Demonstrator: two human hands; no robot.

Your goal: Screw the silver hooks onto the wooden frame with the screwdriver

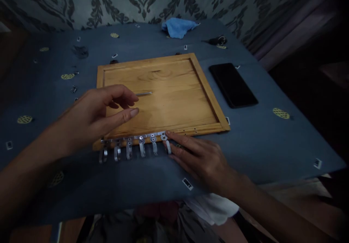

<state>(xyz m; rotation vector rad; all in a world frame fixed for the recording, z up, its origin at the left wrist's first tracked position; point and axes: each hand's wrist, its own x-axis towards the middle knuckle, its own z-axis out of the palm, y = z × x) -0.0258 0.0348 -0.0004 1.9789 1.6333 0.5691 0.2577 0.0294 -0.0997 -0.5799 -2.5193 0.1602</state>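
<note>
A wooden panel with a raised frame lies on the table. Along its near edge runs a metal hook rail with several hooks hanging past the edge; screw heads show in several of its holes. My right hand pinches the rail's right end, index finger on top and other fingers by the last hook. Above the panel's left part is my left hand, thumb and index finger apart. A thin metal shaft, like a screwdriver's, shows beyond its fingertips; my hand hides the rest.
A black phone lies right of the panel on the blue patterned tablecloth. At the back are a blue cloth and a small dark item with a ring. Small metal pieces lie to the left, near a dark see-through object.
</note>
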